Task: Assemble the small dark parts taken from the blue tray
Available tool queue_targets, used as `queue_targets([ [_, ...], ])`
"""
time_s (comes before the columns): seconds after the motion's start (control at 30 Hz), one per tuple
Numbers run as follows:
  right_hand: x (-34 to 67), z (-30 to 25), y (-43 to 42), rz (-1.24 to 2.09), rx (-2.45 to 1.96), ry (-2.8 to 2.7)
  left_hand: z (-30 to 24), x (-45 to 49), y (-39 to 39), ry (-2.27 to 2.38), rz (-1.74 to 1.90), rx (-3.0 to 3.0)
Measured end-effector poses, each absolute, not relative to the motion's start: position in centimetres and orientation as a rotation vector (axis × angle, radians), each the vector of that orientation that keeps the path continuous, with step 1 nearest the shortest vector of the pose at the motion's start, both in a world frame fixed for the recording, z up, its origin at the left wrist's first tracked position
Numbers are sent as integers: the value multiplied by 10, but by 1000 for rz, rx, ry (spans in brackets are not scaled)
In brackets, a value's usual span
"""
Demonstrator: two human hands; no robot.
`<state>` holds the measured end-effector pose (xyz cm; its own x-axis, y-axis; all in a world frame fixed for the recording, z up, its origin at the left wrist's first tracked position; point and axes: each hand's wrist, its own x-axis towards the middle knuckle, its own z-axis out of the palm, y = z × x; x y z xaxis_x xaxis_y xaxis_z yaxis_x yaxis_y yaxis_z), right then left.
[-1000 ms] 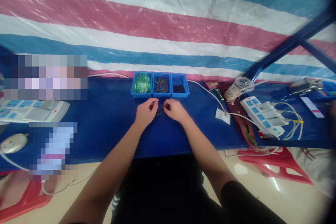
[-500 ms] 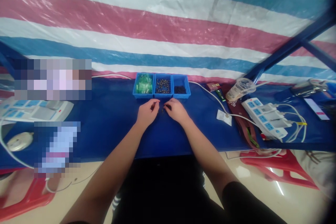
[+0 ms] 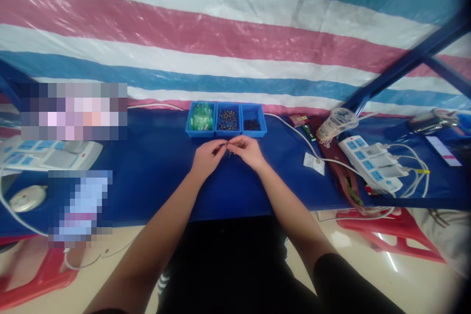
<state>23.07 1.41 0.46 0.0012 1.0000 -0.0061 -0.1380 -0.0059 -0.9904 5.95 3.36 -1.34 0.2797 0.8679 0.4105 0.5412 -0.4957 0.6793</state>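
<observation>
My left hand [image 3: 206, 158] and my right hand [image 3: 247, 150] meet fingertip to fingertip just above the blue table [image 3: 154, 176]. Both are pinched on a tiny dark metal part [image 3: 228, 146] held between them; it is too small to name. Directly behind my hands stand three joined blue bins: the left bin [image 3: 200, 118] holds green pieces, the middle bin [image 3: 228, 119] small metallic parts, the right bin [image 3: 252, 122] small black parts.
A white power strip [image 3: 368, 163] with plugs and cables lies at the right, next to a tipped clear plastic cup [image 3: 335, 123] and a small white packet [image 3: 314, 163]. Another power strip [image 3: 47, 153] lies at the left. Red plastic stools [image 3: 382, 235] stand below the table edge.
My hands have lifted slightly off the table and closed together, so their fingertips now touch around the small part. The view has shifted a little.
</observation>
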Motion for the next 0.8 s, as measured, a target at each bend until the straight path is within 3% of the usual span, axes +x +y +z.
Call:
queue_targets([
  [0.8,232,4,13,1271,-1067,-1151,-12,58,32,1271,1041,2108],
])
